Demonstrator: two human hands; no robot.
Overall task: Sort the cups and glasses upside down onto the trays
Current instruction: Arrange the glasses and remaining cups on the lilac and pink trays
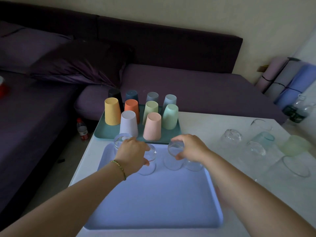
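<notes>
A light blue tray [153,202] lies on the white table [205,124] in front of me. At its far end stand several clear glasses, upside down. My left hand [133,151] grips one clear glass [148,161] from above; another glass [120,139] stands just left of it. My right hand [189,147] curls over the top of a clear glass [174,156], with a further glass [193,165] under the wrist. Behind, a teal tray [100,130] carries several coloured plastic cups [152,126], all upside down.
Several loose glasses [230,136], one pale blue [261,141] and one pale green [294,145], stand on the table to the right. A purple sofa [188,86] runs behind the table. A plastic bottle [82,129] stands on the floor at the left. Rolled mats [290,79] lean at the far right.
</notes>
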